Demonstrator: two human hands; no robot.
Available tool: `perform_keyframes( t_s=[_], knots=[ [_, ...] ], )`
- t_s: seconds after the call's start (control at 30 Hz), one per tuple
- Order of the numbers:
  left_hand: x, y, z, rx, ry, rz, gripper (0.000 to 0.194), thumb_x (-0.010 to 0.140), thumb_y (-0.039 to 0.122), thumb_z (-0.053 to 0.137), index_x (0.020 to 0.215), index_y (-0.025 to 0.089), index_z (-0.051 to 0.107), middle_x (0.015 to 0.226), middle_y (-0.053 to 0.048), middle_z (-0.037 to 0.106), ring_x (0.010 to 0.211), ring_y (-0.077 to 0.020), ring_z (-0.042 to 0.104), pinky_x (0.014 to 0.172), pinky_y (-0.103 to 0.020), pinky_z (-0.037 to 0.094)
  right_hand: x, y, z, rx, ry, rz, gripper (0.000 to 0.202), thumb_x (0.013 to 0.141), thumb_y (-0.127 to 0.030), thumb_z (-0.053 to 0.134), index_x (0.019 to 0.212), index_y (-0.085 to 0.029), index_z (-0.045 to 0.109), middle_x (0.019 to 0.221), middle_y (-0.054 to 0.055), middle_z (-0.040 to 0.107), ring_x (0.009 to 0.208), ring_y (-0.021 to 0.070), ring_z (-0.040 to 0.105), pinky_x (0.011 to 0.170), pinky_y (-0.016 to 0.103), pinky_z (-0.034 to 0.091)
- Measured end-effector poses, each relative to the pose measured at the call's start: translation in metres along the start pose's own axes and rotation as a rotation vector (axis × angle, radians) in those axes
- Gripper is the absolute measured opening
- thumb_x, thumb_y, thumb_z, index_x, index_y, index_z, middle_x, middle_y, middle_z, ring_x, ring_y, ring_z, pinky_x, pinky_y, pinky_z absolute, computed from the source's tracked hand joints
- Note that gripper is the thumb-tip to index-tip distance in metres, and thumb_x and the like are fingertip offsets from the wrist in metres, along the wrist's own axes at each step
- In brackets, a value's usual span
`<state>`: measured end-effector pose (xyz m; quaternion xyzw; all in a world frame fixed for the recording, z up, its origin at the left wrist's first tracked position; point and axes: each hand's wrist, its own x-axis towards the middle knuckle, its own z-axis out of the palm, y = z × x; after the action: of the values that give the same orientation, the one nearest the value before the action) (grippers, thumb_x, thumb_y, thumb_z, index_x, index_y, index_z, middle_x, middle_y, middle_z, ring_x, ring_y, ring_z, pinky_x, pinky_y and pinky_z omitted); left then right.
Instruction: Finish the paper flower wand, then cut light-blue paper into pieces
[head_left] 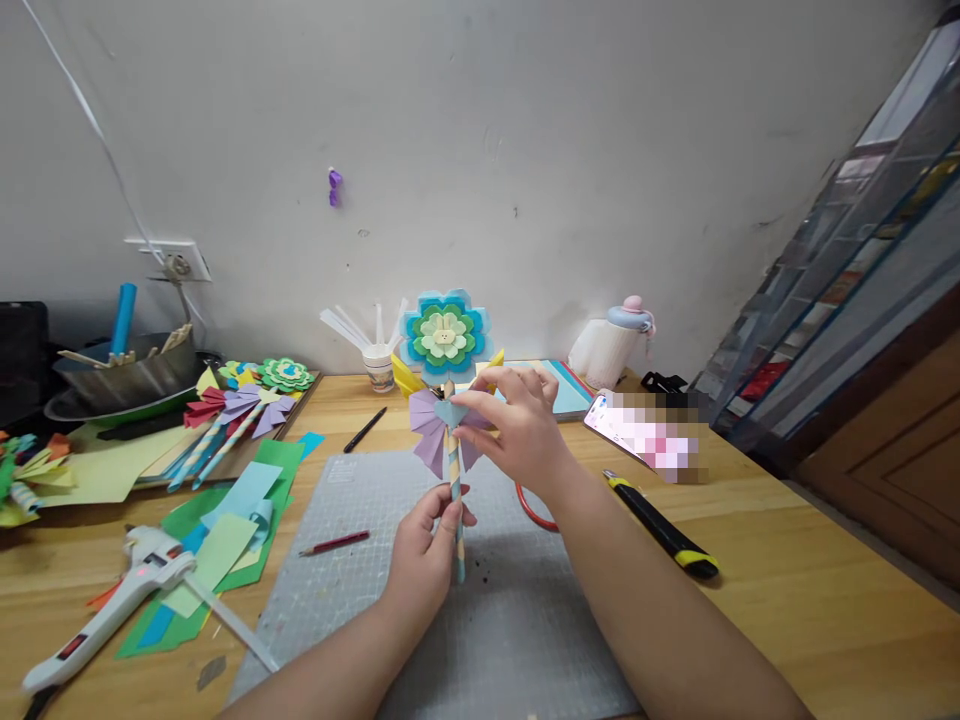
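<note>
A paper flower wand [445, 336] stands upright over the grey cutting mat [322, 590], its layered blue and green bloom topped by a small cream figure. My left hand [429, 540] is closed round the lower part of its spiral-striped stick [454, 470]. Below the bloom spreads a pleated lilac paper bow [429, 425]. At the bow's centre sits a light blue paper heart [450, 413]. The thumb and fingertips of my right hand [521, 425] pinch this heart at its right side. My right fingers hide part of the bow's right half.
A hot glue gun [112, 610] and paper scraps [236, 545] lie at left, near finished paper flowers [285, 375]. A pencil [335, 543], a pen [365, 430], a red ring-shaped handle [534, 510] and a utility knife [660, 525] surround my hands. A phone [641, 435] and bottle [615, 345] are farther right.
</note>
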<state>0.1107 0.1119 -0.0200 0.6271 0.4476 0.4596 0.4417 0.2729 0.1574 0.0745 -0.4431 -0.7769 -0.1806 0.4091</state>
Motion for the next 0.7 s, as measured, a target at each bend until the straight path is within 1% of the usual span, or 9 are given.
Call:
perform_keyframes(
  t_s=[0.1,0.27,0.4,0.5,0.7],
  knots=[
    [-0.0004,-0.0007,-0.0002,0.001,-0.001,0.007,0.033,0.09,0.047,0.043,0.093,0.019,0.06,0.083,-0.004,0.066,0.078,-0.0187,0.06,0.066,-0.028,0.045,-0.0003,0.0003,0.001,0.002,0.012,-0.007,0.024,0.084,-0.046,0.063,0.102,-0.031,0.067,0.11,0.002,0.061,0.106,0.0231,0.049,0.096,0.043,0.022],
    [0.0004,0.0,-0.0009,0.013,0.008,0.032,0.03,0.09,0.044,0.046,0.088,0.019,0.061,0.082,-0.004,0.067,0.085,-0.0201,0.061,0.075,-0.03,0.046,-0.0011,-0.0012,0.0027,-0.001,0.02,-0.005,0.025,0.084,-0.047,0.062,0.102,-0.03,0.067,0.11,0.002,0.061,0.106,0.0231,0.05,0.096,0.042,0.022],
    [0.0011,0.001,-0.0007,0.018,0.009,0.036,0.03,0.09,0.044,0.045,0.087,0.019,0.061,0.081,-0.004,0.067,0.086,-0.0207,0.061,0.074,-0.03,0.047,-0.0015,-0.003,0.004,0.006,0.015,0.002,0.024,0.084,-0.045,0.063,0.103,-0.03,0.066,0.109,0.002,0.062,0.106,0.0231,0.05,0.095,0.042,0.022],
    [0.0012,0.0011,-0.0003,0.024,0.013,0.043,0.03,0.089,0.044,0.046,0.082,0.019,0.062,0.084,-0.005,0.067,0.091,-0.022,0.061,0.075,-0.03,0.046,-0.0014,-0.0043,0.0047,0.015,0.011,0.021,0.023,0.084,-0.044,0.063,0.103,-0.03,0.066,0.11,0.003,0.062,0.106,0.0236,0.05,0.094,0.042,0.021],
    [0.0008,0.0013,-0.001,0.035,0.019,0.047,0.029,0.089,0.044,0.047,0.084,0.02,0.062,0.082,-0.004,0.067,0.087,-0.0209,0.061,0.077,-0.031,0.046,-0.0015,-0.0076,0.0051,0.021,0.003,0.042,0.023,0.084,-0.043,0.064,0.103,-0.029,0.066,0.11,0.003,0.062,0.106,0.0237,0.05,0.094,0.042,0.021]
  ],
)
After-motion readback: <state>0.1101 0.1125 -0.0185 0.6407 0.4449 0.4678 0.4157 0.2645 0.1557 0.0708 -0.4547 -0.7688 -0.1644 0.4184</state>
